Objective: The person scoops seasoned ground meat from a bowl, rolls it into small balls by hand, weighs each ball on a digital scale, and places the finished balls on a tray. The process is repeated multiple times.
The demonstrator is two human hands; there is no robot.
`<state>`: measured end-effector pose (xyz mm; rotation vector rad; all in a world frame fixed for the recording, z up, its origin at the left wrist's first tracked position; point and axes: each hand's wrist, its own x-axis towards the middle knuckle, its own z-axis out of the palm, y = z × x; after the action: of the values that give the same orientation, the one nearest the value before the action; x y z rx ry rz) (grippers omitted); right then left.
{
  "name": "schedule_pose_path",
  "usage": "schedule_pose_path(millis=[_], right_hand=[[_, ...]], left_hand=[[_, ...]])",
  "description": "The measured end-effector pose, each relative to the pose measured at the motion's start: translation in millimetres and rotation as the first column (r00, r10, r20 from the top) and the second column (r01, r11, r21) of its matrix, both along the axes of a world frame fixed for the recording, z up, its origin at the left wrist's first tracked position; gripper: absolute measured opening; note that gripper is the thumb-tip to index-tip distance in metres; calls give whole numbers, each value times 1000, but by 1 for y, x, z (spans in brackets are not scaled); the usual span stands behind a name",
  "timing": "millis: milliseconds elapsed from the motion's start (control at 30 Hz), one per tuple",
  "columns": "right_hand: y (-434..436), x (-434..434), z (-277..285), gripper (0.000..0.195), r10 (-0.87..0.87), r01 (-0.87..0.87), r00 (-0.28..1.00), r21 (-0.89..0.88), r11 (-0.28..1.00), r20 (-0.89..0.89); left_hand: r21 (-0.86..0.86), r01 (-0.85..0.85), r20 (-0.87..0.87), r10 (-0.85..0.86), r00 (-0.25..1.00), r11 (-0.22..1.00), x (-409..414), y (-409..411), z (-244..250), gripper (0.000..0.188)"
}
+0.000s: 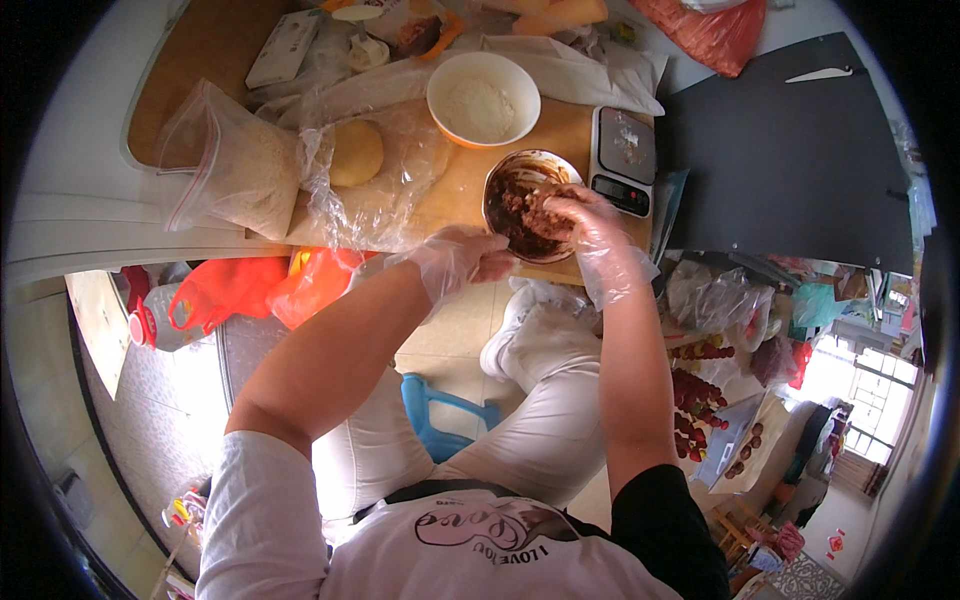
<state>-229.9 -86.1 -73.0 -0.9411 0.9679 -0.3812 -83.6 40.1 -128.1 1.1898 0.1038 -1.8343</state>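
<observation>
Both hands wear clear plastic gloves. My right hand (pixel 589 217) is inside a white bowl (pixel 495 178), its fingers curled on a brown, crumbly mixture (pixel 529 210) that is smeared over the bowl's inner wall. My left hand (pixel 472 255) is at the bowl's lower left rim, fingertips at the rim; whether they grip it is hard to tell. Behind that bowl stands a larger bowl (pixel 433 112) of pale flour (pixel 480 109). A digital kitchen scale (pixel 626 146) with crumbs on its plate lies to the right. A round of yellowish dough (pixel 356 153) rests under plastic film (pixel 390 187) on the left.
An open zip bag of pale powder (pixel 259 187) leans at the wooden board's left end (pixel 450 187). Crumpled plastic (pixel 555 71) and packets line the back. A black panel (pixel 780 165) is at the right. Red bags (pixel 240 289) and a blue stool (pixel 435 420) are below board level.
</observation>
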Motion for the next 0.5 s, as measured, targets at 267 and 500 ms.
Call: schedule_pose_path(millis=[267, 500], right_hand=[[-5, -13, -7, 34, 119, -206, 973, -502, 840, -199], [14, 24, -30, 34, -66, -599, 729, -683, 418, -681]], left_hand=[[-15, 149, 68, -147, 987, 989, 1, 1, 10, 23], [-65, 180, 77, -175, 982, 982, 6, -1, 5, 22]])
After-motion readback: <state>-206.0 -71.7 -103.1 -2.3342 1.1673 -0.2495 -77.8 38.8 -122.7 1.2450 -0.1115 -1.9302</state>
